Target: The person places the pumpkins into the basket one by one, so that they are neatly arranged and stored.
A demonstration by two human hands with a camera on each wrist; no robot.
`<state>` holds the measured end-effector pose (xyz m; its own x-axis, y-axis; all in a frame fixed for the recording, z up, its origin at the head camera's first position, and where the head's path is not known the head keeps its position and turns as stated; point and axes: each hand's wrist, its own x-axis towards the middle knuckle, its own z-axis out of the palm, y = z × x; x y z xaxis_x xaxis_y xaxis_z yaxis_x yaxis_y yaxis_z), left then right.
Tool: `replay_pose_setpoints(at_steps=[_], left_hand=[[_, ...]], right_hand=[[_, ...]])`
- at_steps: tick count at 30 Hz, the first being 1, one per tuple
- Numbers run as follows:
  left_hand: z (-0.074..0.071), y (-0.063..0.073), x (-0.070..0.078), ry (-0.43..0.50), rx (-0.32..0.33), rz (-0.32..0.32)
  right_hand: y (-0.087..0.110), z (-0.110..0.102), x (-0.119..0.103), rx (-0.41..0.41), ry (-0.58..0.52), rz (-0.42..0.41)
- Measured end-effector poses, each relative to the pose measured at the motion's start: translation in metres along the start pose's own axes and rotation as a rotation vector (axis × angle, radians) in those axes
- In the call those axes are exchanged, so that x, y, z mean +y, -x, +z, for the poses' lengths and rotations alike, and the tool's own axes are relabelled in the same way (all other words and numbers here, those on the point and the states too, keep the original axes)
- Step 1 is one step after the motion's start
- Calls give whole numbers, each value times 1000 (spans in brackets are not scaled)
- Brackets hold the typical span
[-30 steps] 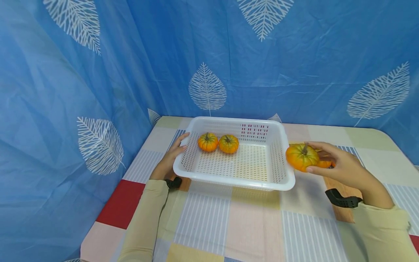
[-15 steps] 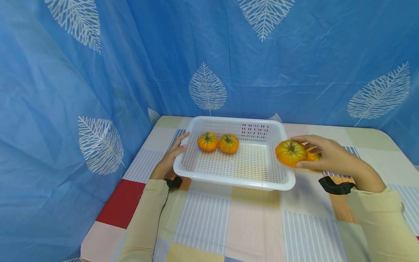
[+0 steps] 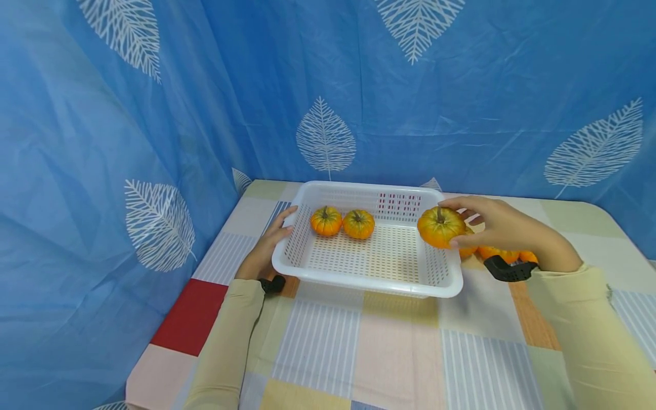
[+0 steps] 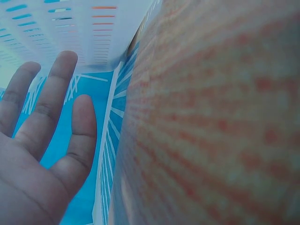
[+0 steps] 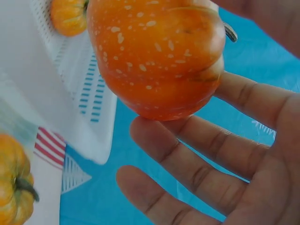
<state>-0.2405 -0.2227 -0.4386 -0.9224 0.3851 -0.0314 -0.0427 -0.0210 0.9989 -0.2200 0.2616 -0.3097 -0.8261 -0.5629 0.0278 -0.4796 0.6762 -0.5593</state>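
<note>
My right hand [image 3: 487, 224] grips a small orange-and-green pumpkin [image 3: 441, 227] between thumb and fingers, over the right rim of the white plastic basket [image 3: 359, 283]. The right wrist view has the pumpkin's speckled orange underside [image 5: 154, 56] close up, with the hand [image 5: 234, 164] around it. Inside the basket, on its left side, two similar pumpkins [image 3: 326, 221] sit next to each other. At the basket's left end my left hand [image 3: 267, 242] lies against the outer wall. Its fingers look nearly straight in the left wrist view, near the slotted wall [image 4: 89, 33].
Several more pumpkins [image 3: 499, 254] lie on the table right of the basket, partly behind the right hand. A patchwork cloth [image 3: 394, 353] covers the table. A blue curtain [image 3: 246, 114] with white leaf prints hangs behind and to the left.
My right hand has carried the pumpkin leftward and slightly up, from beside the basket to over its right rim. More of the pumpkins on the table now show. The left hand stays in place.
</note>
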Motion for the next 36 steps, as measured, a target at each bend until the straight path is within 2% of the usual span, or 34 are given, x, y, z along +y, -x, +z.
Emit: replay_pose_setpoints(at_steps=[9,20,28,36], left_hand=[[-1,0,-1,-4,-2,-1],[-1,-2,-1,7,-8,2],[-3,-2,-2,-20,-4,20],[-1,0,-2,10,-12,18]], right_hand=[[-25,-1,-11,-60,-79,59],[-52,9,-2,-104,-204,34],[-70,16,7,-135,-260,107],[-86,24,10,-174,-305,158]])
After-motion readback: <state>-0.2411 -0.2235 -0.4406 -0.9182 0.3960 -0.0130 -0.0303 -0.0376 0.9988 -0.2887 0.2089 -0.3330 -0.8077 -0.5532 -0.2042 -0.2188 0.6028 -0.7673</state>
